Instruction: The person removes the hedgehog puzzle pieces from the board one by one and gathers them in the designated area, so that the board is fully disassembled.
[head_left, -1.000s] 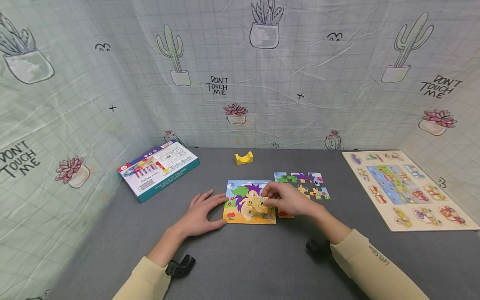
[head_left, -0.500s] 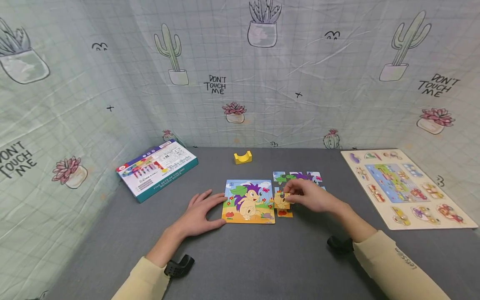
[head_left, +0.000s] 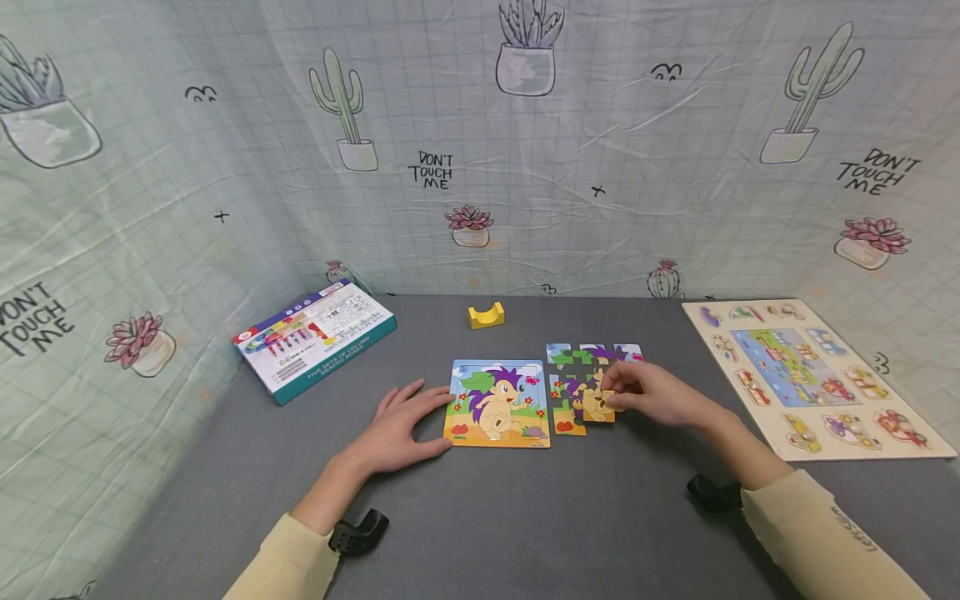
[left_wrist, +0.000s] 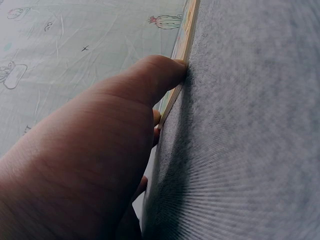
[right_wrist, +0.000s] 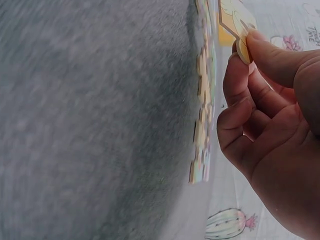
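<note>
A square hedgehog puzzle board (head_left: 497, 403) lies on the grey table. My left hand (head_left: 400, 429) lies flat beside its left edge, thumb against the board's edge (left_wrist: 181, 55). My right hand (head_left: 651, 392) pinches one puzzle piece (head_left: 597, 406) between thumb and fingers, low over the loose pieces (head_left: 592, 357) laid out to the right of the board. The right wrist view shows the piece (right_wrist: 234, 22) held at my fingertips, tilted just above the row of loose pieces (right_wrist: 202, 100).
A boxed set (head_left: 315, 337) lies at the back left, and a yellow arched block (head_left: 487, 315) sits near the back wall. A large wooden peg puzzle (head_left: 813, 375) covers the right side. Cactus-print cloth walls surround the table.
My right hand lifted a piece out of the hedgehog board and carried it rightward to the loose pieces. The left hand has stayed against the board.
</note>
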